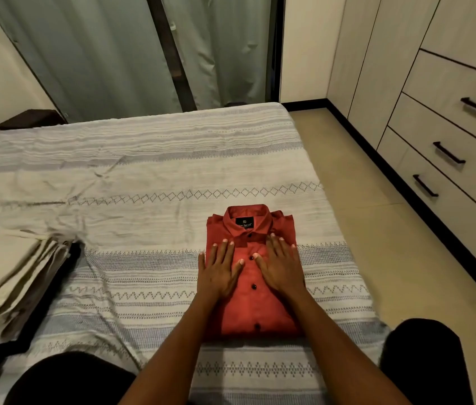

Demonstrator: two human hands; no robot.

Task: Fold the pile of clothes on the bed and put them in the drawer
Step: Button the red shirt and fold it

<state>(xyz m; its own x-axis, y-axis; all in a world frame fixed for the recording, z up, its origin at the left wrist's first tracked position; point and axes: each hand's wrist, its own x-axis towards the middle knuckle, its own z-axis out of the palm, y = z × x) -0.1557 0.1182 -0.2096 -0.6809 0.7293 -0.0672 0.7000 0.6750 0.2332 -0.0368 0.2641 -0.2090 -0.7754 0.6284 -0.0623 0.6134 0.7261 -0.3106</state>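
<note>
Head view: left hand [218, 271] and right hand [282, 266] lying flat, fingers straight, pressing red shirt [250, 276], gripping nothing. Shirt sitting folded on bed [143, 176], near right edge. Smoothing step looking nearly done. Next: lifting shirt without unfolding, carrying to drawers [450, 153]. Collar label [244, 223] too blurry for reading.

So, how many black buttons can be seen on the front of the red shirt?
4. All lie down the red shirt placket: one at the collar, one between the thumbs, one lower between the wrists, one near the bottom fold. More may be hidden.
</note>
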